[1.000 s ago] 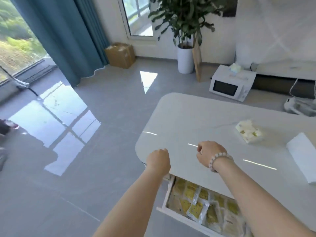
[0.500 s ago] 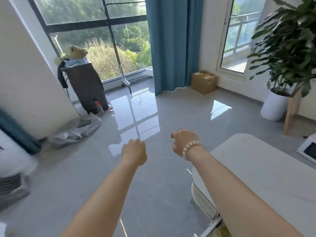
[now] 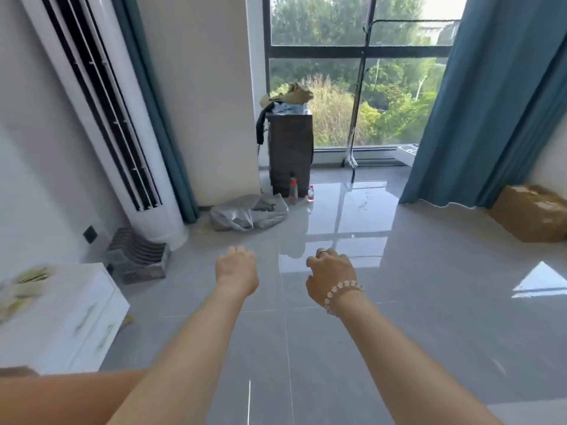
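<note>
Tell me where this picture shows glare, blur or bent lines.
Head view: window light mirrors as strong glare on the glossy floor; head view, far left: the packets on the white cabinet are smeared by blur; head view: the tall air conditioner leans from wide-angle distortion; the left hand and right hand look fairly sharp.

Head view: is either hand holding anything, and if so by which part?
Nothing is held. The left hand and the right hand, with a pale bead bracelet, hover with loosely curled fingers above the glossy grey tiled floor.
</note>
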`<state>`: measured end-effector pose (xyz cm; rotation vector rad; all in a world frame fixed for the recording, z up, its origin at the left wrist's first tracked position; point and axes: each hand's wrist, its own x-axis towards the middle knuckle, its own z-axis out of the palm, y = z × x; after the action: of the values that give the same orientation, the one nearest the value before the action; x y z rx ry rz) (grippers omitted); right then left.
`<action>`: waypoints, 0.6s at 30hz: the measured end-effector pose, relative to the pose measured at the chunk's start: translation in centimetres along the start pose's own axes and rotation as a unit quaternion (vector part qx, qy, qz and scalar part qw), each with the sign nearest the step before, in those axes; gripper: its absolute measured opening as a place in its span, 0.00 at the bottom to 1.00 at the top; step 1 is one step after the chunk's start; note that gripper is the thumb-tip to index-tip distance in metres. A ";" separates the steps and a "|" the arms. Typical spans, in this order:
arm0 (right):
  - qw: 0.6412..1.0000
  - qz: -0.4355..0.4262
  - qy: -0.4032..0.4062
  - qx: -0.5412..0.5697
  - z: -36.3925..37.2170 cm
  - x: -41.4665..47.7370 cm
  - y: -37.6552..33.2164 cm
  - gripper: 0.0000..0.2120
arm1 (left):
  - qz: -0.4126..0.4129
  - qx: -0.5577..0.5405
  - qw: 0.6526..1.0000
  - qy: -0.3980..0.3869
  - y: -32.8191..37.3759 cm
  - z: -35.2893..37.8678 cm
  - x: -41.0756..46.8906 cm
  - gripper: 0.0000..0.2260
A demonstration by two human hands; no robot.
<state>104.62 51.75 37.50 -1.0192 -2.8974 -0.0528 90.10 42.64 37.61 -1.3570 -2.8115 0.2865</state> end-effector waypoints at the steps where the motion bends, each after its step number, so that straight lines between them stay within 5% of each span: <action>1: 1.000 -0.018 -0.001 -0.003 0.1 1.6 -0.9 0.16 | -0.006 -0.007 1.000 0.000 -1.4 0.2 1.1 0.16; 18: 0.984 -0.178 -0.006 0.022 2.8 24.7 -11.3 0.16 | -0.138 -0.071 0.986 0.058 -16.7 5.0 13.9 0.18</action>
<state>78.17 58.57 36.47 -0.4852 -3.0370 -0.0029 67.98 42.47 34.45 -0.9470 -2.9180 0.0038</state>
